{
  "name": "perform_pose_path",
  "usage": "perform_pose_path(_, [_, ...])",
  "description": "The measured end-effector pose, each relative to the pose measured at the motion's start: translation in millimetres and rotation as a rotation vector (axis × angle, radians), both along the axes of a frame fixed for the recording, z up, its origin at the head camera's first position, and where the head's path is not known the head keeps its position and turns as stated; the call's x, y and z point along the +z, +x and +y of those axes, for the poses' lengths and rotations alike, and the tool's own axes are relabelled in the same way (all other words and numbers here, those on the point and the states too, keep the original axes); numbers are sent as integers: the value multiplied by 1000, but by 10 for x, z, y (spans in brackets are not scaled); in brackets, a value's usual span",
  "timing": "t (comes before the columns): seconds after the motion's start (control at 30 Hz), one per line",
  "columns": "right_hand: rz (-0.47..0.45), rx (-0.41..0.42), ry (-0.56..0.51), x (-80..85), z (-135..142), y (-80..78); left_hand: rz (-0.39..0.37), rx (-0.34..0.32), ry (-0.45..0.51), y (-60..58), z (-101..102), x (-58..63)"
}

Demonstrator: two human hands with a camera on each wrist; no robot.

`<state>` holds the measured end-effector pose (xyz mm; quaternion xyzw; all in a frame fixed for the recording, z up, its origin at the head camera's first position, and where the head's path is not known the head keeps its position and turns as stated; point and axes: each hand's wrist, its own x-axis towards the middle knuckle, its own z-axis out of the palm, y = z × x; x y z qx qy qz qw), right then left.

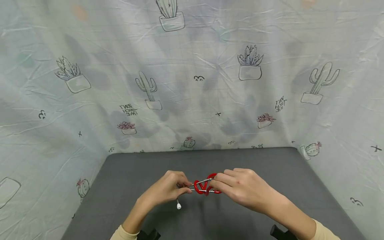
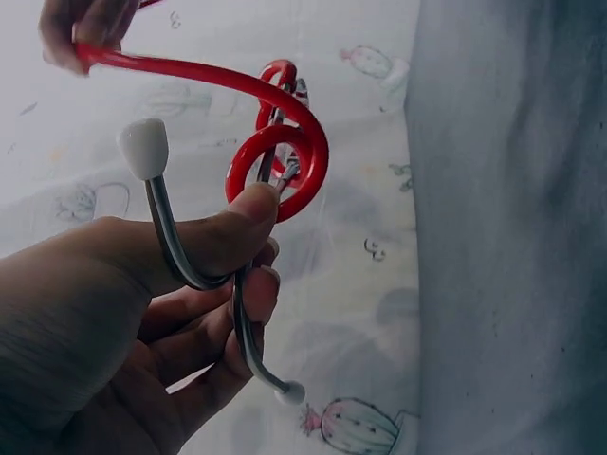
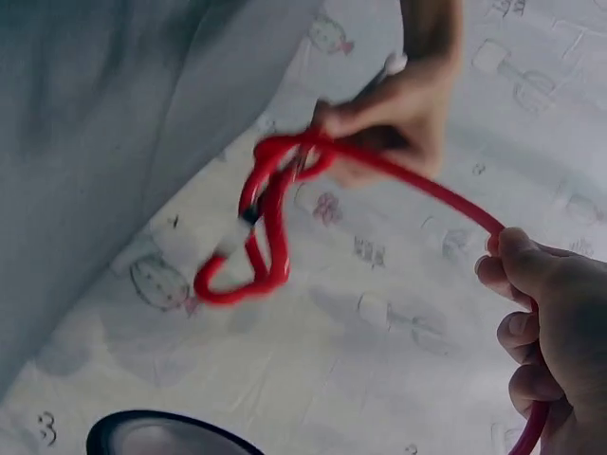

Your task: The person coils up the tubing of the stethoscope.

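Observation:
A stethoscope with red tubing (image 1: 198, 188) is held up over the grey table, its tubing looped round its metal ear tubes. My left hand (image 1: 166, 188) pinches the ear tubes between thumb and fingers. One white ear tip (image 2: 144, 150) rises beside the thumb in the left wrist view, and the other ear tip (image 2: 290, 393) sticks out below the fingers. To the right, my right hand (image 3: 579, 327) grips a stretch of the red tubing (image 3: 427, 186), which runs taut from the loops. In the head view the right fingers hide part of the coil.
The grey table (image 1: 144, 166) lies under both hands. A pale curtain (image 1: 192, 96) printed with cacti surrounds it at the back and sides. At the bottom of the right wrist view, a dark-rimmed rounded thing (image 3: 171, 438) is partly cut off.

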<state>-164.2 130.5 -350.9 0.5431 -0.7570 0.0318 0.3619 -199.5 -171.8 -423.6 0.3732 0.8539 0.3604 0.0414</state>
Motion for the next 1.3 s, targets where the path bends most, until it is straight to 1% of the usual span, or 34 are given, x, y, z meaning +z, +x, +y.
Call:
perform_pose_path(0.1, [-52, -7, 13, 27, 52, -73, -2, -48, 11, 41, 35, -15])
perform_pose_path(0.23, [-71, 6, 2, 25, 99, -190, 1, -93, 10, 99, 83, -24])
perform_pose_path(0.37, [-102, 24, -14, -20, 151, -321, 19, -125, 16, 152, 124, -30])
perform_pose_path(0.5, [-167, 52, -60, -103, 198, -493, 23, -145, 55, 196, 150, -20])
perform_pose_path(0.6, [-213, 58, -84, -181, 230, -616, 38, -147, 92, 218, 152, -3])
perform_pose_path(0.73, [-266, 70, -104, -301, 267, -729, 93, -154, 142, 238, 147, 11])
perform_pose_path(0.8, [-307, 87, -117, -366, 281, -767, 126, -159, 165, 245, 150, 16])
perform_pose_path(0.9, [-403, 99, -137, -486, 296, -810, 163, -161, 200, 257, 153, 25])
perform_pose_path(1.03, [-572, 115, -173, -691, 293, -858, 186, -152, 247, 246, 146, 44])
perform_pose_path(1.17, [-740, 159, -228, -856, 252, -867, 196, -128, 272, 227, 125, 64])
perform_pose_path(1.3, [-895, 214, -293, -986, 206, -849, 203, -115, 292, 190, 110, 60])
